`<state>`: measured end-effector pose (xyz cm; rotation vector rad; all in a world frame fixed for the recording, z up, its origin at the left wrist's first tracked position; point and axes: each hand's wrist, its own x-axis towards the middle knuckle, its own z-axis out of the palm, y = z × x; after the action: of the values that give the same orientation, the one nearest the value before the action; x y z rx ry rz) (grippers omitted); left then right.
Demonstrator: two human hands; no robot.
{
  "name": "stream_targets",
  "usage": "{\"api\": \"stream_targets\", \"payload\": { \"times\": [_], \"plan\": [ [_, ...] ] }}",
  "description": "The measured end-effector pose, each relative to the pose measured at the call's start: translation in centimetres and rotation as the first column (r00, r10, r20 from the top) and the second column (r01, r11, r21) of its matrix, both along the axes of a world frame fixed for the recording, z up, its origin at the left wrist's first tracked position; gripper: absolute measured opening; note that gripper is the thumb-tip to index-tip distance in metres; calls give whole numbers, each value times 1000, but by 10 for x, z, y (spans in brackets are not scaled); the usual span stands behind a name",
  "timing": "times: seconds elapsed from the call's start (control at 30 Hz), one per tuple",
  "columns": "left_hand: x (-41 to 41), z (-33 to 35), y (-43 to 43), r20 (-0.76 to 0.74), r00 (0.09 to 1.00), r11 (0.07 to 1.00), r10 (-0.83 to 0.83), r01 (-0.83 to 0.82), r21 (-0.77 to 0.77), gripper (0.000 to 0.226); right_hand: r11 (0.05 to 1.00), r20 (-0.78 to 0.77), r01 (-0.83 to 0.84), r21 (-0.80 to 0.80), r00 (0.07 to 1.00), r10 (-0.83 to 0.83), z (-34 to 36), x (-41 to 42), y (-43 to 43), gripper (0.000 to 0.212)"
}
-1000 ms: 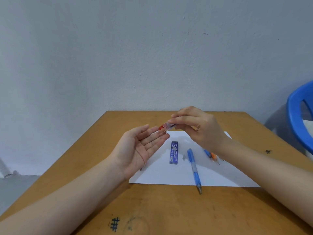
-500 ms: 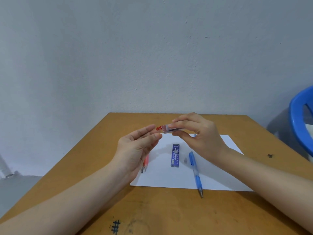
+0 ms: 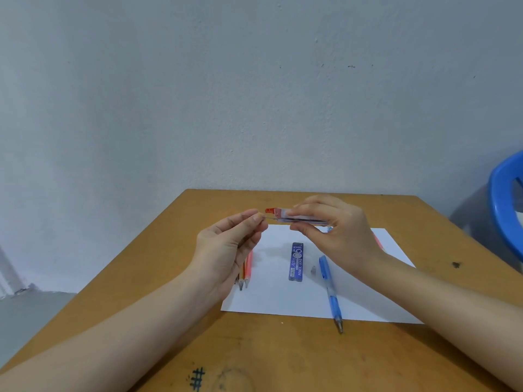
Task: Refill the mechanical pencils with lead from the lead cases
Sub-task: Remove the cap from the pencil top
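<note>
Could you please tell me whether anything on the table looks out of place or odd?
A small grey piece lies loose on the paper beside the blue pencil, possibly its removed cap, and that pencil's tip juts past the paper's near edge onto the table. Nothing looks spilled or broken.

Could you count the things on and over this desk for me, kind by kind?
Lead cases: 2 (red-capped case in right hand, blue case)
Mechanical pencils: 3 visible (blue pencil, orange pencil, pink pencil); hands may hide more
Lead: 1, pinched by left hand
Paper sheet: 1
Grey piece: 1
Total: 8 visible
</note>
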<state>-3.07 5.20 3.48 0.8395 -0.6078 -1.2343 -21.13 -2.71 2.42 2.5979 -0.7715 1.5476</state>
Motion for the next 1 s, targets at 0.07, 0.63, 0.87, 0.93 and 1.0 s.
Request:
{"api": "stream_targets", "payload": {
  "times": [0.07,0.63,0.87,0.93,1.0],
  "plan": [
    [1,1,0,-9,1000,1000,14,-15,-14,30,1000,10,-3,23,1000,3,1,0,2,23],
    [11,6,-6,176,978,993,112,-106,-44,18,899,-16,9,437,1000,-3,8,6,8,46],
    [10,2,-6,320,942,995,99,-92,-36,20,793,142,-167,586,984,103,11,7,12,58],
    [10,1,-7,365,925,994,105,-98,-40,22,757,189,-222,614,973,132,12,8,13,62],
    [10,0,-7,387,916,994,108,-98,-46,23,725,224,-269,634,961,160,13,8,14,63]
  ]
}}
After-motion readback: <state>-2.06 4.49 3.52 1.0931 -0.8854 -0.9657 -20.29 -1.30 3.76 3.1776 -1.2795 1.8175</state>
